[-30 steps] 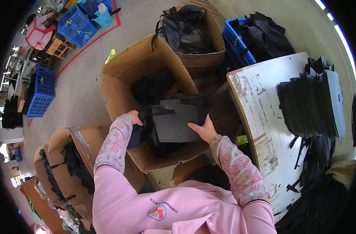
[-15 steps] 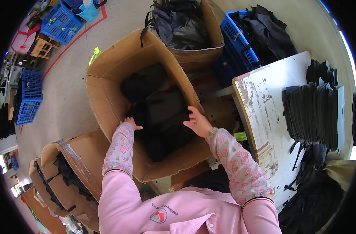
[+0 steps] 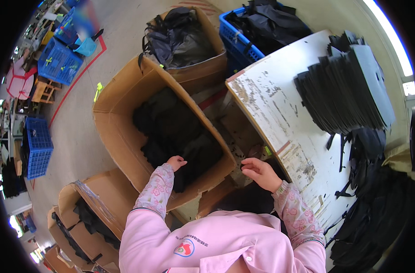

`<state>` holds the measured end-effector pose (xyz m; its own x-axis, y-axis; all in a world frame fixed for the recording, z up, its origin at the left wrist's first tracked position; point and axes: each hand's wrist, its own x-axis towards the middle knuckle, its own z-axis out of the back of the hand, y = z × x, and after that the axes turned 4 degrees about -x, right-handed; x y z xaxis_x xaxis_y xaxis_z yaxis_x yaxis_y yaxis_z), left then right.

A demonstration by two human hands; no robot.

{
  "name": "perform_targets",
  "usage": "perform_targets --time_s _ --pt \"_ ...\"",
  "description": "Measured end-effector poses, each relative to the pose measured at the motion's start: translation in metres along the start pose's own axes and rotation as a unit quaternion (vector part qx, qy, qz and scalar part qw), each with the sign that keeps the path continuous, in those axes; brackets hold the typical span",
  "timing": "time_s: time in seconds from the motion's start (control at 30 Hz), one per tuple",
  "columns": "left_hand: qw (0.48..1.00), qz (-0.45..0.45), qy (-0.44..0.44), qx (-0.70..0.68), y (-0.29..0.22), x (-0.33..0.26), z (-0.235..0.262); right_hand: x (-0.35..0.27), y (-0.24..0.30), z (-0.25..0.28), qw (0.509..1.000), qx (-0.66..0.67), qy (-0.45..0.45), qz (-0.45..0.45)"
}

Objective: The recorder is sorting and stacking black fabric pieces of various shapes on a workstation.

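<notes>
A tall open cardboard box [image 3: 121, 142] stands in front of me, with dark black fabric pieces [image 3: 175, 123] heaped inside. My left hand [image 3: 175, 163] is over the near part of the box, above the dark fabric, its fingers loosely stretched and holding nothing I can see. To the right, my right hand [image 3: 262, 174] hovers just outside the box's near right rim, beside the white table. Its fingers are slightly bent, with a gap to the thumb, and nothing shows in it. Patterned pink sleeve covers are on both forearms.
A worn white table [image 3: 271, 104] at the right bears a stack of dark grey sheets [image 3: 341, 91]. Behind the box stand another carton [image 3: 196, 75] and a blue crate [image 3: 237, 36], both filled with dark material. More cartons [image 3: 103, 193] are at the near left.
Both hands have drawn back toward my body. My right hand has left the box rim and moved right and nearer. The view has shifted, and the fabric inside the box lies differently.
</notes>
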<state>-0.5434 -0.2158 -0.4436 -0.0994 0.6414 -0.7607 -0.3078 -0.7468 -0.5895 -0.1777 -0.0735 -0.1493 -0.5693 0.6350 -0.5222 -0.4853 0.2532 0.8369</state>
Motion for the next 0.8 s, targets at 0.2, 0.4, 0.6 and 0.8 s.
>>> perform_targets --time_s 0.2,0.4,0.6,0.8 --pt "0.995 -0.099 -0.010 0.005 -0.028 0.012 0.016 -0.065 0.002 0.039 0.994 0.035 -0.074 0.074" --pt "0.968 -0.126 0.206 -0.075 -0.239 -0.078 -0.004 -0.152 -0.027 0.158 0.938 0.008 -0.330 0.103" --pt "0.894 -0.244 0.376 -0.016 -0.418 -0.174 -0.080 -0.220 -0.114 0.347 0.760 -0.081 -0.645 0.029" --pt "0.861 -0.265 0.433 0.033 -0.502 -0.181 -0.197 -0.203 -0.072 0.457 0.674 0.125 -0.727 0.047"
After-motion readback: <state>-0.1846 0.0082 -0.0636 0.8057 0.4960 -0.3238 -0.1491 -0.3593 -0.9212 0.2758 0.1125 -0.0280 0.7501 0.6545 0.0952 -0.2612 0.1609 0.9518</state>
